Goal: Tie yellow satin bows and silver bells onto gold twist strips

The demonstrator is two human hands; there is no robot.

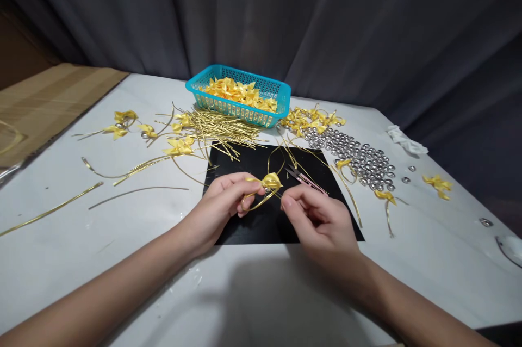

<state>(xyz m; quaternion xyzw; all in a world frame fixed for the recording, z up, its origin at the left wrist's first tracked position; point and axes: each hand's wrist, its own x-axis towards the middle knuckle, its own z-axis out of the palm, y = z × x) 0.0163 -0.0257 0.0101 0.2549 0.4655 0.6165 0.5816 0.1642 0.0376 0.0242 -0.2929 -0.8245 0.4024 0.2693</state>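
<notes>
My left hand (228, 203) pinches a yellow ribbon bow (271, 180) with a loop of gold cord (258, 205) hanging below it. Just to the right, my right hand (316, 214) is closed, thumb against forefinger, on a thin end of the gold cord running from the bow. Both hands are above a black mat (261, 227). Beyond my right hand lies a pair of small scissors (305, 179) with pink handles, partly hidden by the hand.
A teal basket (238, 109) of yellow bows stands at the back. Before it lies a pile of gold cords (224, 128). Silver beads (361, 159) spread to the right, near more bows (312, 117). A white cloth strip (405, 140) lies far right; cardboard (49, 102) is at left.
</notes>
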